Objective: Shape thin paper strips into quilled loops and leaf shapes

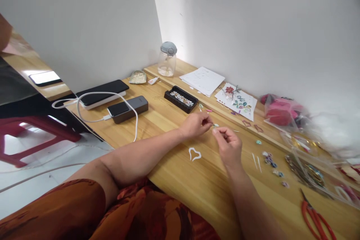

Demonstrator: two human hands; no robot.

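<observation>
Near the middle of the frame, the left hand [197, 123] and the right hand [229, 143] meet over a small pale green paper coil [215, 125]. Both hands have thumb and fingertips pressed together on it, pinching it from either side just above the wooden table [174, 172].

The coil looks very light and soft, likely to crush or unroll under a hard squeeze, so it is probably best gripped gently by its outer edge with the fingertips only.

Just below the hands lies a white paper strip [194, 153] bent into a heart-like outline. To the right, small finished coils [271, 160] are scattered, and red-handled scissors [315, 217] sit at the lower right. Above the hands are a black tray of beads [180, 99] and a decorated card [237, 101]; a glass jar [167, 60] stands by the wall. A power bank [128, 109] with a white cable [84, 97] lies at the left.

The table's near edge runs diagonally close beneath the forearms; open wood remains between the hands and that edge.
</observation>
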